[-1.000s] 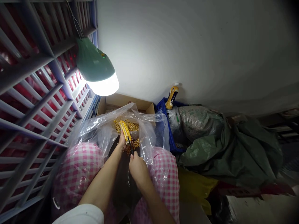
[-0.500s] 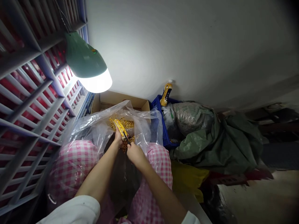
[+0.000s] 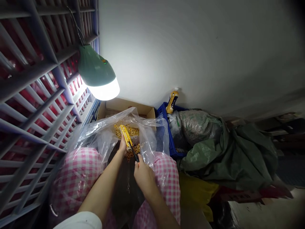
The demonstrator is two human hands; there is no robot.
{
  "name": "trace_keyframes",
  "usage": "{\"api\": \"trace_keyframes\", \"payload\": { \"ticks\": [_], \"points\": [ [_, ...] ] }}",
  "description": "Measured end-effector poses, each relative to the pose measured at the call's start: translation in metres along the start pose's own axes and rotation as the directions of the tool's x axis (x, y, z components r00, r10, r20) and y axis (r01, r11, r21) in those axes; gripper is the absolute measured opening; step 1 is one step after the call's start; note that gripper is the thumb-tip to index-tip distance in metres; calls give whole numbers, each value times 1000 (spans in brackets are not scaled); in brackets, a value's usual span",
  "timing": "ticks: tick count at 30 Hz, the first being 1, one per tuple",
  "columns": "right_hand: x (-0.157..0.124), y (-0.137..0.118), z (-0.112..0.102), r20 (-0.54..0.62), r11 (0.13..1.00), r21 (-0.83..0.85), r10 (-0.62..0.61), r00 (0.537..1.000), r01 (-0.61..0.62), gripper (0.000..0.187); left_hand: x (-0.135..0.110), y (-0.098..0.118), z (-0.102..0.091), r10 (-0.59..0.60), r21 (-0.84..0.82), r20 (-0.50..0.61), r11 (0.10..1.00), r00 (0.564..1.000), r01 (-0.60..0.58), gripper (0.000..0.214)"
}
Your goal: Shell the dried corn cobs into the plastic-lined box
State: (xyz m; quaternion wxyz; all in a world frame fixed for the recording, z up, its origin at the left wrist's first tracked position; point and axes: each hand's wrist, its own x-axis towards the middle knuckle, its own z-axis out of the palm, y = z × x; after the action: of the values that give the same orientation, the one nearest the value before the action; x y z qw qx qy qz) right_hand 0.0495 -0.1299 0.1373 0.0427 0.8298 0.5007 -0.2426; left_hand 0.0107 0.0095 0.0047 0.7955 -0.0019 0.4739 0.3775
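"In the head view, what's changed?"
"Your right hand [image 3: 144,176] has dropped lower, still closed around a black tool [image 3: 134,152]."
"And the cob?"
"Your left hand [image 3: 123,147] grips the corn cob [image 3: 126,137], tilted, its tip by the tool, loose kernels [image 3: 132,131] just beside it."

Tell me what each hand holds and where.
The left hand grips a yellow corn cob by its lower end; the right hand grips a thin black tool by its near end.

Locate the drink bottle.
In the head view, the drink bottle stands at the far edge of the blue crate, against the white wall, right of the cardboard box.
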Motion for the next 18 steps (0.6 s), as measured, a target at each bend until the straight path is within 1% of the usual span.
{"api": "trace_keyframes", "payload": {
  "ticks": [2,4,7,9,10,11,12,15,17,18],
  "points": [
    [0,-12,0,-9,997,-78,7,1000,-8,42,1,0,0,13,19,1,1000,1000,-13,49],
    [3,-22,1,-8,995,-93,22,1000,-23,43,3,1,1,15,29,-1,999,1000,-15,52],
    [15,-23,-2,-7,1000,1,27,1000,-27,42,6,2,3,8,21,-20,1000,1000,-7,54],
    [25,-16,-7,69,994,108,1,998,-9,41,8,3,4,6,8,-39,1000,999,-6,53],
    [29,-11,-10,125,988,154,-13,992,-6,41,8,3,5,6,0,-47,1000,999,-6,52],
    [32,-7,-13,155,985,171,-29,987,2,42,8,3,6,6,-9,-53,1000,999,-7,52],
    [35,-4,-16,147,989,143,-45,988,24,41,9,3,7,7,-20,-57,1000,998,-8,52],
    [37,-4,-22,25,988,-90,-127,992,128,40,8,3,9,12,-52,-62,999,998,-15,53],
    [36,-7,-23,24,961,-214,-173,985,174,42,7,3,9,11,-65,-67,998,998,-15,54],
    [35,-9,-23,45,959,-225,-167,985,173,43,7,3,10,9,-68,-70,998,998,-13,54]
  ]
}}
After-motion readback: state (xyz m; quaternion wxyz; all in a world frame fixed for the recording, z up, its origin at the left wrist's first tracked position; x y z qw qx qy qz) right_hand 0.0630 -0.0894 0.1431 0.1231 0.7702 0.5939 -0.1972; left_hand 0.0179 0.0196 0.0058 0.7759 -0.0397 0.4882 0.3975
